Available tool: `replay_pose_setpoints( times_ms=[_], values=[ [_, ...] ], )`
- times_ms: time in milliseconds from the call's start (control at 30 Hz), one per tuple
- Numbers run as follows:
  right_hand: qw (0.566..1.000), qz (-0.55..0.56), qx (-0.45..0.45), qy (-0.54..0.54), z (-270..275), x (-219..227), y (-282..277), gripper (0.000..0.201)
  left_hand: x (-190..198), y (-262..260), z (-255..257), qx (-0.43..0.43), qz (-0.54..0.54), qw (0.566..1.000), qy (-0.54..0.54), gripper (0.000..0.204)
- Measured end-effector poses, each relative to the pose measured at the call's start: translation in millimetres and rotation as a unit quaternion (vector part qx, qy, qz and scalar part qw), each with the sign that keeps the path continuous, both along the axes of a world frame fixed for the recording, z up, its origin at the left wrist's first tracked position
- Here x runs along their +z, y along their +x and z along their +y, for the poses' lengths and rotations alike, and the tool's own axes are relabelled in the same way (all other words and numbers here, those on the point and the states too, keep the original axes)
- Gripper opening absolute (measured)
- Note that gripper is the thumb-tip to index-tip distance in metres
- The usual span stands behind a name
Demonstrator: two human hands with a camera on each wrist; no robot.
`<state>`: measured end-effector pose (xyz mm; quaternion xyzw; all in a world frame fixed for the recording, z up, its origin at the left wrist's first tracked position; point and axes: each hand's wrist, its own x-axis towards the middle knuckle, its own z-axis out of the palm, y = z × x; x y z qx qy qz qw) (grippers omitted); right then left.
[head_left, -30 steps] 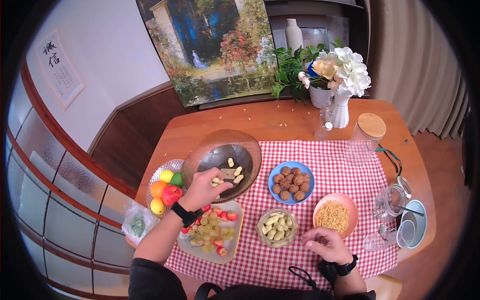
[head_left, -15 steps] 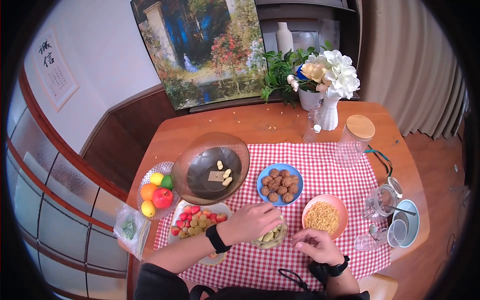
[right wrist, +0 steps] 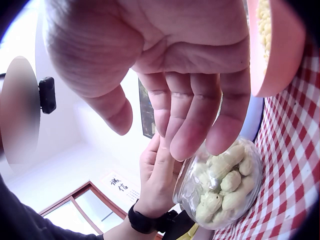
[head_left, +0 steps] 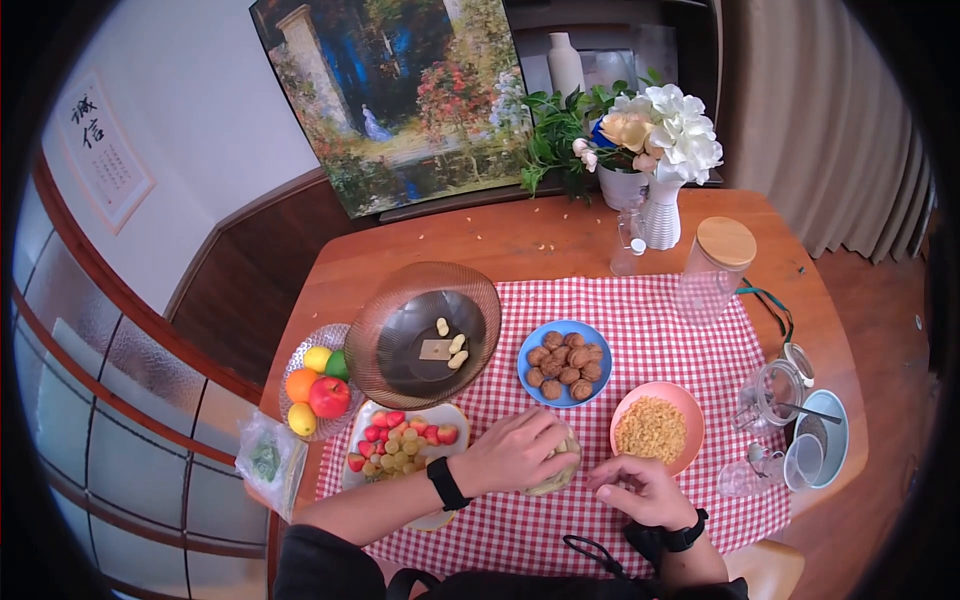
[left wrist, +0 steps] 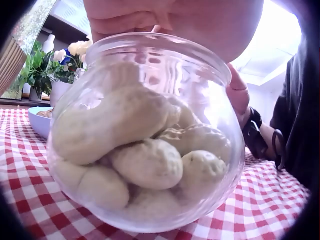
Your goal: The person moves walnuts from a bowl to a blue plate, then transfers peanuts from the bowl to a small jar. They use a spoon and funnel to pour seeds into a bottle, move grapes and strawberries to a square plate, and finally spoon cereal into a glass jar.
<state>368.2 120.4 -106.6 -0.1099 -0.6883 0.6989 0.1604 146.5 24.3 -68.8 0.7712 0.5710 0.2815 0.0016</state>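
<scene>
Over the mouth of a clear glass jar (head_left: 556, 478) lies the left hand (head_left: 510, 452), covering much of it. Shelled-looking pale peanuts (left wrist: 145, 162) fill the jar in the left wrist view; the left fingertips are hidden, so whether they hold one cannot be told. Just right of the jar the right hand (head_left: 645, 490) hovers, fingers loosely bent and nothing in them; its fingers (right wrist: 192, 120) hang near the jar's rim in the right wrist view. A brown ribbed glass bowl (head_left: 375, 345) has several peanuts (head_left: 457, 350) inside.
Behind the jar are a blue plate of walnuts (head_left: 568, 365) and a pink bowl (head_left: 690, 425) of yellow bits. Left stand a fruit tray (head_left: 455, 418) and a fruit bowl (head_left: 335, 425). Glass jars (head_left: 765, 400), a lidded jar (head_left: 705, 290) and a vase (head_left: 662, 215) are right and back.
The left hand has moved right, from the brown bowl with peanuts in its fingers to the glass jar's mouth, and stays there. The right hand remains beside the jar.
</scene>
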Motion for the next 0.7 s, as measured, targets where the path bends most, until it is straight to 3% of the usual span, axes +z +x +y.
replay_pose_setpoints(
  times_ms=[100, 167, 233, 300, 367, 467, 567, 600, 700],
  values=[
    [1.0, -0.006, -0.006, -0.016, 0, 3, 0, 0.021, 6, -9, 1, -0.009, -0.048, 0.999, 0.003, 0.022],
    [0.999, -0.002, -0.006, -0.037, 0, 2, 0, 0.02, 20, -31, 5, 0.047, -0.064, 0.997, 0.001, 0.025],
    [0.999, 0.004, -0.008, -0.036, 1, 0, 1, 0.02, 39, -69, 12, 0.173, -0.088, 0.981, -0.021, 0.026],
    [0.999, -0.008, -0.008, -0.031, 1, 0, 2, 0.02, 35, -123, 19, 0.263, -0.109, 0.952, -0.115, 0.031],
    [1.0, -0.006, -0.009, -0.015, 1, 5, 2, 0.02, 50, -157, 25, 0.316, -0.124, 0.895, -0.29, 0.035],
    [1.0, -0.009, -0.026, -0.013, 2, 4, 1, 0.022, 42, -194, 34, 0.316, -0.022, 0.873, -0.371, 0.041],
    [0.999, -0.015, -0.042, -0.026, 3, 3, 0, 0.023, 14, -228, 47, 0.288, -0.06, 0.872, -0.392, 0.044],
    [0.999, -0.013, -0.039, -0.022, 3, 2, 0, 0.023, 29, -214, 53, 0.285, -0.038, 0.863, -0.416, 0.053],
    [0.999, -0.018, -0.023, -0.014, 4, 2, 0, 0.02, 4, -217, 63, 0.294, -0.063, 0.835, -0.461, 0.063]
  ],
)
